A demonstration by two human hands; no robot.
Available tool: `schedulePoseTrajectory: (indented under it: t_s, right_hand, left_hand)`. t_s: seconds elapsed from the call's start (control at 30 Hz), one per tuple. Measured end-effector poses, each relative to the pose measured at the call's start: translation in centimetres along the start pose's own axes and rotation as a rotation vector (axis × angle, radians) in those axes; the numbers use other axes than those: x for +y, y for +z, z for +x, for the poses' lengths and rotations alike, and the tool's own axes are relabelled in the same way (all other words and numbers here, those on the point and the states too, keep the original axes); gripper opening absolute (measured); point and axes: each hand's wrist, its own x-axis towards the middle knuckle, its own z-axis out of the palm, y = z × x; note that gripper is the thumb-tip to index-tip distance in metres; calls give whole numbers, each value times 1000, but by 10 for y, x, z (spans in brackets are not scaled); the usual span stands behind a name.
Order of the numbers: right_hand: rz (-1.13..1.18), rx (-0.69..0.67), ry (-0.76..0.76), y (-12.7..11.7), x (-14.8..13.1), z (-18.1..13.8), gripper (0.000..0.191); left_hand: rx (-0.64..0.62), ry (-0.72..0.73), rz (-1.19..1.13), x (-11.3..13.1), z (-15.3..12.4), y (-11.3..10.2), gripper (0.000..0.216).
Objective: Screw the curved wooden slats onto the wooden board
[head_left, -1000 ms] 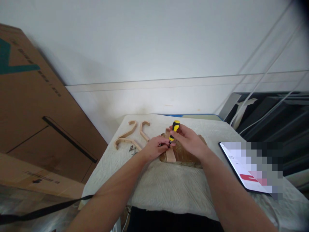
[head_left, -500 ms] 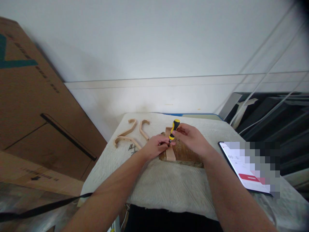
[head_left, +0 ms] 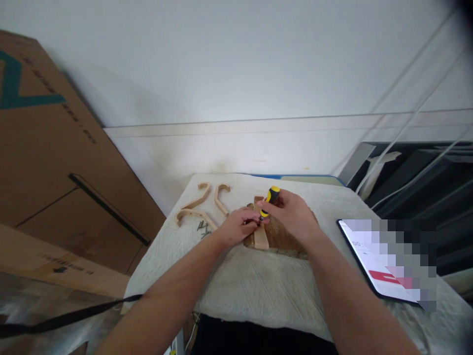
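My right hand (head_left: 296, 213) grips a short screwdriver (head_left: 273, 194) with a yellow and black handle, which leans to the right. Its lower end meets a pale wooden strip (head_left: 261, 239) that lies across a worn brown board (head_left: 284, 239). Close around the screwdriver's tip, the fingers of my left hand (head_left: 237, 225) are pinched together over the strip. Whatever they hold there is too small and covered to make out.
Curved pale wooden hooks (head_left: 202, 197) lie left of the board, beside several small dark screws (head_left: 203, 228). A phone (head_left: 377, 266) rests at the right on the cloth-covered table (head_left: 258, 281). A large cardboard box (head_left: 74, 148) stands left; a wall (head_left: 236, 74) rises behind.
The screwdriver's handle has tilted further to the right, and my right hand has turned with it. My left hand stays at the tip. The view has shifted slightly.
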Motion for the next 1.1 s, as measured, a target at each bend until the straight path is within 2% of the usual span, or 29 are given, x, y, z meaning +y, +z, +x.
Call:
schedulePoseTrajectory:
  t_s: [0.07, 0.13, 0.2, 0.33, 0.4, 0.53, 0.67, 0.73, 0.87, 1.0, 1.1]
  right_hand:
    - [-103, 134, 41, 5, 0, -1, 33]
    - [-134, 167, 32, 6, 0, -1, 38]
    - [-60, 86, -2, 2, 1, -2, 38]
    - [54, -94, -67, -7, 3, -2, 26]
    - [13, -89, -70, -5, 4, -1, 26]
    - [-118, 28, -82, 7, 7, -1, 35]
    - [-139, 79, -98, 5, 7, -1, 36]
    - [-49, 73, -70, 1, 6, -1, 33]
    - [58, -32, -121, -2, 6, 0, 30]
    - [-20, 85, -57, 4, 4, -1, 36]
    - [15, 167, -35, 6, 6, -1, 38]
  left_hand:
    - [4, 0, 1, 0, 0, 0, 20]
    - [10, 0, -5, 0, 0, -1, 22]
    - [10, 0, -14, 1, -1, -2, 25]
    - [5, -12, -8, 2, -2, -2, 26]
    - [15, -17, 2, 1, -2, -1, 22]
    - [32, -14, 1, -3, -1, 0, 16]
    - [24, 21, -4, -4, -1, 0, 23]
    - [12, 31, -8, -3, -1, -1, 30]
    - [2, 40, -2, -2, -1, -2, 31]
    - [8, 45, -31, -1, -1, -2, 26]
    - [56, -40, -156, 0, -1, 0, 22]
